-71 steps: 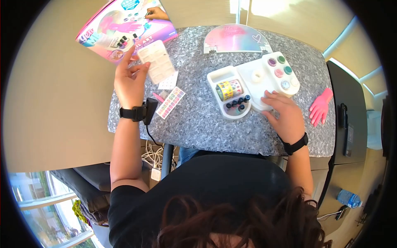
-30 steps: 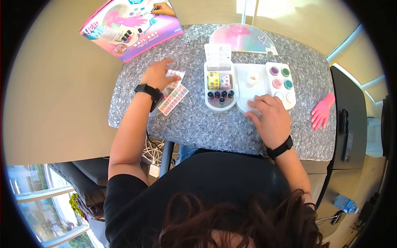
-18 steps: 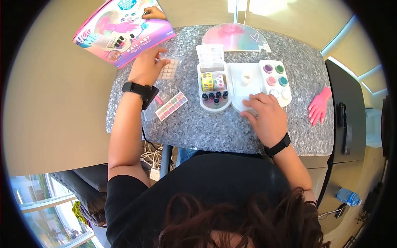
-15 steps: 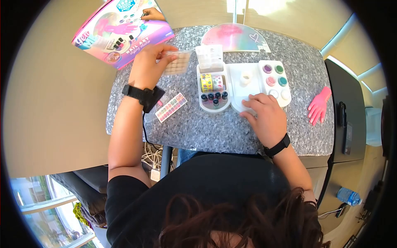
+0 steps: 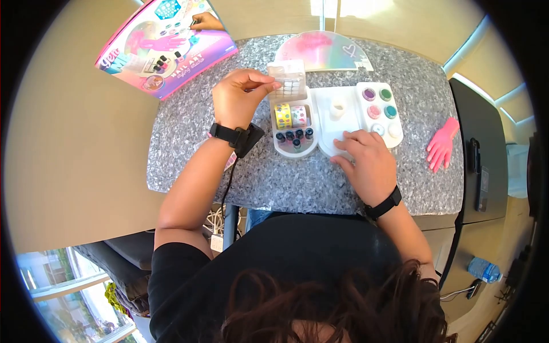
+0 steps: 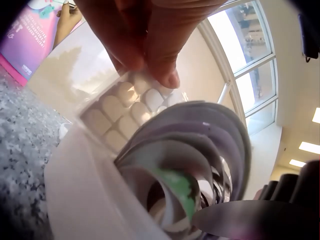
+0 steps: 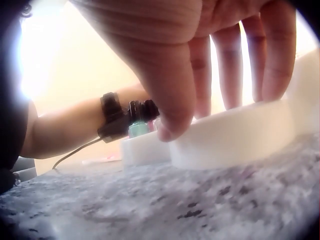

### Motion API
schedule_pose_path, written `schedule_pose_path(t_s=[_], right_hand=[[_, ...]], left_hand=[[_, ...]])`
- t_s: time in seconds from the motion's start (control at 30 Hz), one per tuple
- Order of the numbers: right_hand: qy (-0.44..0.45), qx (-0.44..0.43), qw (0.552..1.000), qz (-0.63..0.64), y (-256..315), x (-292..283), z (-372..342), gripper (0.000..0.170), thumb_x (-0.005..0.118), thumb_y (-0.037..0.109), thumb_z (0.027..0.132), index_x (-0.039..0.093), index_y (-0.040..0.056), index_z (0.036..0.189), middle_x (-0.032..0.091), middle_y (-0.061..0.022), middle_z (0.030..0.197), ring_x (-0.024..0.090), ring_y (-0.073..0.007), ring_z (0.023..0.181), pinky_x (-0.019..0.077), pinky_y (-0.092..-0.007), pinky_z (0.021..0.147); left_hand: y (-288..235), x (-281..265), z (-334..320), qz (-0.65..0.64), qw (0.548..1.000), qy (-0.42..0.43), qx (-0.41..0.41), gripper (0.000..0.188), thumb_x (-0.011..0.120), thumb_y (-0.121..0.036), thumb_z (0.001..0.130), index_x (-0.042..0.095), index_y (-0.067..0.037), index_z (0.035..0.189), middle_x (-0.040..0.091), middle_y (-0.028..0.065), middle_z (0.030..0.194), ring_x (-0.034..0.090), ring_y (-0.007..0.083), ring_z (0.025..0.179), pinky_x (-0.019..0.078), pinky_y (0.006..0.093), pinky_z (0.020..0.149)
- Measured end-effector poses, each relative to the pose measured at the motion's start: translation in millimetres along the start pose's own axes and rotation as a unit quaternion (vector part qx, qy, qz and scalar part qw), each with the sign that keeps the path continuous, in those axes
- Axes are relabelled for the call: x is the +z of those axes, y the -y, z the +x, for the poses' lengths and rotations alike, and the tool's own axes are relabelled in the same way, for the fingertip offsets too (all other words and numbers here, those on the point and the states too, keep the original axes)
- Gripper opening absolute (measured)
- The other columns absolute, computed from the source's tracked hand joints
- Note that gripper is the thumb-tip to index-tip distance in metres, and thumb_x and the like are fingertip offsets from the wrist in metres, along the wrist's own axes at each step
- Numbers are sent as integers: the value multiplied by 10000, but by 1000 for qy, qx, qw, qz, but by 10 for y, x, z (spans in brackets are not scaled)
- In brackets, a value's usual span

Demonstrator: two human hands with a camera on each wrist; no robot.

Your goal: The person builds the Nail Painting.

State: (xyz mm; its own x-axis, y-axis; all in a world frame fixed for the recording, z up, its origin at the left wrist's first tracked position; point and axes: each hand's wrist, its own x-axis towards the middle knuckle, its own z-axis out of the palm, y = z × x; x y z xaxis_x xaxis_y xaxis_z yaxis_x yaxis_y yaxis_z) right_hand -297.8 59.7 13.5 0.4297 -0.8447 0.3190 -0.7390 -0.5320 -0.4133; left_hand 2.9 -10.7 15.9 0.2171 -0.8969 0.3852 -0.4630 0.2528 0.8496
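Note:
My left hand [image 5: 240, 98] pinches a clear sheet of small oval pieces [image 6: 122, 115] between thumb and fingers, over the back left compartment of the white tray [image 5: 325, 150]. Just in front of it, yellow patterned and white patterned tape rolls [image 5: 283, 116] [image 5: 298, 116] stand in the tray, with several dark-capped small bottles [image 5: 290, 136] nearer me. My right hand [image 5: 370, 166] rests with spread fingertips on the tray's front rim; in the right wrist view its thumb touches the white side wall [image 7: 235, 137].
Jars of coloured material [image 5: 374, 111] sit at the tray's right. Behind is a half-round panel [image 5: 323, 51]; a pink model hand [image 5: 441, 146] lies right. A printed box [image 5: 166, 48] stands back left. A sticker card [image 5: 230, 160] is mostly behind my left wrist.
My left hand has picked up the sheet from the table's left side and carried it right, over the tray. My right hand has stayed on the tray's front edge.

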Motion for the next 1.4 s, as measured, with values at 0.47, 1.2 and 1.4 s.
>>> schedule_pose_path(t_s=[0.47, 1.2, 1.4], right_hand=[[-12, 2, 1000, 11, 1, 9, -16, 293, 890, 214, 804, 822, 117, 1072, 755, -52, 1155, 685, -307, 1034, 578, -412, 867], [2, -3, 1000, 9, -24, 7, 3, 308, 886, 206, 798, 823, 130, 1090, 731, -28, 1159, 669, -283, 1055, 588, -406, 855], [4, -2, 1000, 4, -10, -2, -3, 312, 880, 202, 805, 818, 129, 1102, 731, -31, 1171, 671, -287, 1065, 588, -412, 860]], left_hand=[[155, 106, -61, -12, 1000, 9, 21, 111, 869, 44, 877, 794, 17, 954, 730, 53, 1030, 757, 142, 933, 645, 266, 847], [198, -1682, -988, 383, 877, 269, -109, 1087, 1007, -187, 660, 491, -167, 1617, 512, 187, 1632, 493, 390, 1498, 417, 475, 1237], [164, -1660, -1022, 400, 889, 203, -91, 1057, 1012, -129, 637, 520, -161, 1572, 654, 150, 1386, 631, 355, 1282, 523, 459, 1106]])
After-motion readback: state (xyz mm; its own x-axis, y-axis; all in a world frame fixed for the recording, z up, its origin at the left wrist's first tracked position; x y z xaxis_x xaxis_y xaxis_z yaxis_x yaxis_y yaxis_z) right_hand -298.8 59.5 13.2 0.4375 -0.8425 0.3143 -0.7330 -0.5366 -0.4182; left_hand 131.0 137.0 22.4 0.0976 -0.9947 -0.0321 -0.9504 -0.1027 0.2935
